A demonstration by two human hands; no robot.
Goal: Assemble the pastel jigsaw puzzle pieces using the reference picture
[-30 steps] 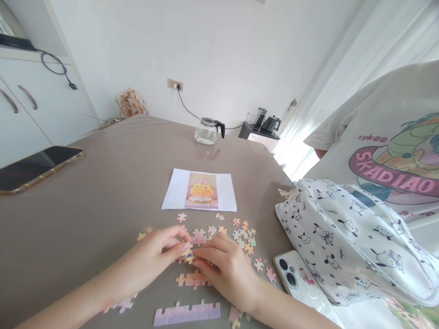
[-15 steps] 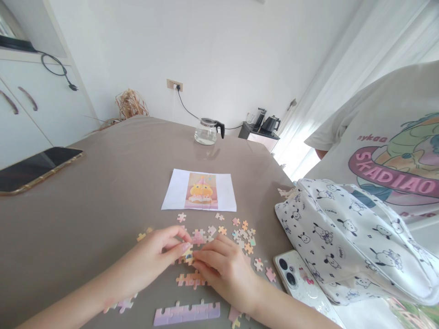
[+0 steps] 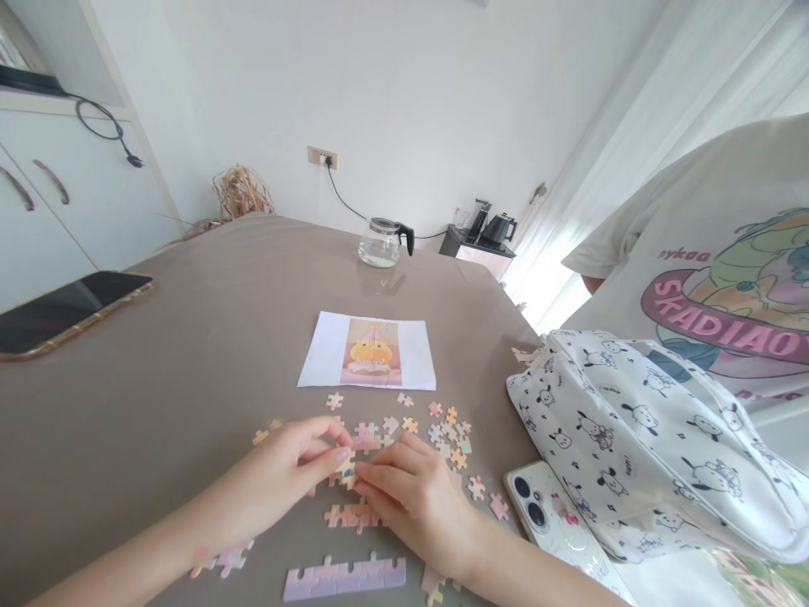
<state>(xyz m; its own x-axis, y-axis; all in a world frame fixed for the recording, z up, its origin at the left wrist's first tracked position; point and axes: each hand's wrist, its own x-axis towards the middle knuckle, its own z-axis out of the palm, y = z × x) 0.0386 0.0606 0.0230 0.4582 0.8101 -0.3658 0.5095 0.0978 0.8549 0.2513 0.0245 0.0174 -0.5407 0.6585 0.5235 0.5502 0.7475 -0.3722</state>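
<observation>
My left hand (image 3: 278, 480) and my right hand (image 3: 414, 497) meet fingertip to fingertip over a small puzzle piece (image 3: 346, 469), both pinching it on the grey-brown table (image 3: 190, 354). Loose pastel puzzle pieces (image 3: 448, 430) lie scattered just beyond the hands. An orange joined section (image 3: 350, 514) sits under my right fingers. A lilac joined strip (image 3: 345, 577) lies nearer to me. The reference picture sheet (image 3: 368, 351) lies flat further back.
A white phone (image 3: 549, 514) lies at the right beside a patterned white bag (image 3: 638, 438). Another person in a printed T-shirt (image 3: 720, 295) stands at the right. A dark phone (image 3: 63, 308) rests at the far left, and a glass pot (image 3: 381, 242) at the back.
</observation>
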